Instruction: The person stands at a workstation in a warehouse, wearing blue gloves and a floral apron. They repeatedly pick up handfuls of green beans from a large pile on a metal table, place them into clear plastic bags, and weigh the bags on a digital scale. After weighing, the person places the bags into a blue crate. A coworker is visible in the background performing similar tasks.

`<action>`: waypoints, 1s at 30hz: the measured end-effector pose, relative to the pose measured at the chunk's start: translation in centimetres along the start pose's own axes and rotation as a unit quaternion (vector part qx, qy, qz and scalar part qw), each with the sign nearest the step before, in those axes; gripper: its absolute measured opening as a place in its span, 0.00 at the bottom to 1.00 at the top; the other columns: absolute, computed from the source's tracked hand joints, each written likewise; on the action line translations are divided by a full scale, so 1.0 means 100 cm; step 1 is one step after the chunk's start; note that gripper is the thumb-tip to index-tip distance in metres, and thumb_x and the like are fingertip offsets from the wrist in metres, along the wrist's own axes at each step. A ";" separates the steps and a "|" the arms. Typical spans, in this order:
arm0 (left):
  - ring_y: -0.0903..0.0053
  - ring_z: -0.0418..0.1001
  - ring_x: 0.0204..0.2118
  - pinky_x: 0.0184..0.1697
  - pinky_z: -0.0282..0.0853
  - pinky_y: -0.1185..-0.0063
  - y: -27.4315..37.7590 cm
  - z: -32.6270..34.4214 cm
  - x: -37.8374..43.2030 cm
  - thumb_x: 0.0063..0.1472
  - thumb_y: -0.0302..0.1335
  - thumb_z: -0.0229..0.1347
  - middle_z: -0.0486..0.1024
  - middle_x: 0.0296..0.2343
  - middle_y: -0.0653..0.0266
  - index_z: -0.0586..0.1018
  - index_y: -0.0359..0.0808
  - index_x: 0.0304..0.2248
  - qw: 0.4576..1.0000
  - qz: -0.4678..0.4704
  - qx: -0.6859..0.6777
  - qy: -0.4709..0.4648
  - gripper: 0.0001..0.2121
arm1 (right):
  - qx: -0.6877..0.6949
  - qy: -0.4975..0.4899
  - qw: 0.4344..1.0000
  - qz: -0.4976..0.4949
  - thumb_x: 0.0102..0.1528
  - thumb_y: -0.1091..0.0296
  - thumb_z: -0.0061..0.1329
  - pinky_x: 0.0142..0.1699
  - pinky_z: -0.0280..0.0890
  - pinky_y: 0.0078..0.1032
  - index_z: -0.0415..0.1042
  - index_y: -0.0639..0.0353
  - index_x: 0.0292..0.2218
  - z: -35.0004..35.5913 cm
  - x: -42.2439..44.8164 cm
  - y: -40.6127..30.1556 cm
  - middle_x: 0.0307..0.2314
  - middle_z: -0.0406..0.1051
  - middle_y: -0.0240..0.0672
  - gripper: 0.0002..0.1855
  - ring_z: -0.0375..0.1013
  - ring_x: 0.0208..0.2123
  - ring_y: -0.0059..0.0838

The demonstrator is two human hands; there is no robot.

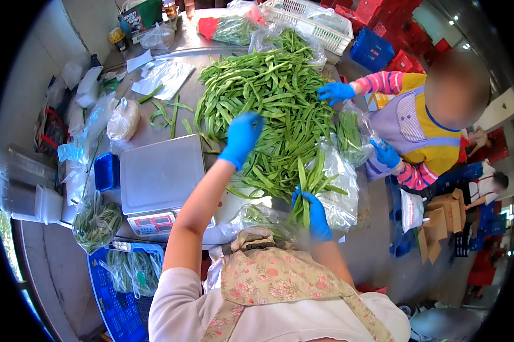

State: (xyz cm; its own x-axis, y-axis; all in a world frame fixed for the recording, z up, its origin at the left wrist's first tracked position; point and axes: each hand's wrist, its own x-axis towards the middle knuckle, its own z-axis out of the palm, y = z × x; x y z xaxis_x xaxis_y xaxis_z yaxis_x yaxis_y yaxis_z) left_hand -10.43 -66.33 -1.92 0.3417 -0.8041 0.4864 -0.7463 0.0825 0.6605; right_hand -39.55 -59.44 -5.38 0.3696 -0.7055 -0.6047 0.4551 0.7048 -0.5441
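Observation:
A large heap of flat green bean pods (pixel 274 94) covers the middle of the metal table. Over its near left side is my left hand (pixel 243 139) in a blue glove, fingers curled; whether a pod is in them cannot be seen. My right hand (pixel 314 213), also gloved in blue, is closed around a bunch of bean pods (pixel 306 179) at the heap's near right edge. Below the heap, close to my apron, lies a clear plastic bag (pixel 257 218) with beans in it. A flat plastic sheet or bag (pixel 340 192) lies beside my right hand.
A weighing scale (pixel 163 175) and a small blue tray (pixel 107 172) stand on the left. A blue crate (pixel 111 308) holds bagged beans. Across the table's right side, a co-worker's gloved hands (pixel 337 92) touch the heap and a filled bag (pixel 351 134). A white crate (pixel 304 23) stands behind.

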 end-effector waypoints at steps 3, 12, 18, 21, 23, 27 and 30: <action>0.59 0.72 0.32 0.34 0.68 0.70 -0.048 0.023 0.027 0.49 0.29 0.55 0.73 0.28 0.49 0.76 0.32 0.27 0.984 -0.099 0.139 0.048 0.09 | -0.018 -0.036 0.999 0.012 0.55 0.67 0.44 0.30 0.68 0.24 0.66 0.64 0.42 -0.003 -0.009 0.000 0.26 0.71 0.33 0.14 0.70 0.25 0.26; 0.60 0.74 0.23 0.26 0.69 0.66 -0.067 0.062 -0.052 0.51 0.26 0.48 0.75 0.23 0.53 0.76 0.35 0.22 0.964 -0.135 0.207 -0.100 0.06 | 0.010 -0.012 1.000 0.012 0.56 0.68 0.43 0.30 0.68 0.24 0.66 0.64 0.40 -0.006 -0.022 -0.001 0.22 0.69 0.32 0.12 0.69 0.23 0.25; 0.70 0.72 0.17 0.22 0.67 0.75 -0.029 0.038 -0.118 0.58 0.28 0.43 0.75 0.23 0.57 0.73 0.32 0.29 0.858 -0.403 -0.313 -0.060 0.09 | 0.014 -0.039 0.999 0.014 0.55 0.68 0.45 0.33 0.67 0.25 0.65 0.66 0.43 -0.004 -0.015 0.000 0.25 0.69 0.34 0.16 0.70 0.27 0.28; 0.79 0.70 0.17 0.20 0.65 0.82 0.001 0.015 -0.146 0.61 0.26 0.42 0.73 0.22 0.61 0.72 0.30 0.35 0.805 -0.416 -0.421 -0.052 0.10 | 0.004 -0.040 0.999 0.008 0.55 0.70 0.43 0.41 0.67 0.28 0.66 0.66 0.43 0.020 -0.017 0.002 0.30 0.70 0.37 0.14 0.70 0.34 0.30; 0.81 0.69 0.17 0.21 0.65 0.84 0.035 0.001 -0.155 0.61 0.26 0.43 0.72 0.21 0.65 0.72 0.31 0.35 0.789 -0.425 -0.442 -0.031 0.09 | 0.019 -0.064 0.997 0.043 0.55 0.70 0.41 0.48 0.65 0.30 0.63 0.66 0.45 0.017 -0.007 0.004 0.38 0.69 0.41 0.16 0.68 0.43 0.34; 0.77 0.71 0.21 0.25 0.66 0.78 0.066 -0.023 -0.177 0.59 0.30 0.48 0.73 0.22 0.62 0.73 0.29 0.34 0.921 -0.244 -0.190 -0.235 0.11 | -0.022 -0.107 0.993 0.046 0.55 0.70 0.43 0.47 0.65 0.31 0.60 0.66 0.48 0.052 -0.008 0.004 0.40 0.68 0.44 0.19 0.68 0.44 0.36; 0.75 0.72 0.24 0.30 0.67 0.75 0.089 -0.048 -0.160 0.58 0.34 0.50 0.75 0.25 0.59 0.75 0.29 0.35 0.875 -0.085 -0.156 -0.451 0.14 | -0.126 -0.092 0.988 0.022 0.52 0.68 0.49 0.36 0.70 0.25 0.65 0.64 0.42 0.039 0.003 0.004 0.31 0.71 0.38 0.17 0.72 0.32 0.30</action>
State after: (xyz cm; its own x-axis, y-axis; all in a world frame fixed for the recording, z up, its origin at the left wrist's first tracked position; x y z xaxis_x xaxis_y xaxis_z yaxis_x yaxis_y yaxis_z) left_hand -19.80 -49.92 -1.10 -0.2617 -0.9461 -0.1909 -0.4881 -0.0409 0.8718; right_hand -36.10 -59.66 -3.53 0.5362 -0.6587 -0.5279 0.2280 0.7152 -0.6607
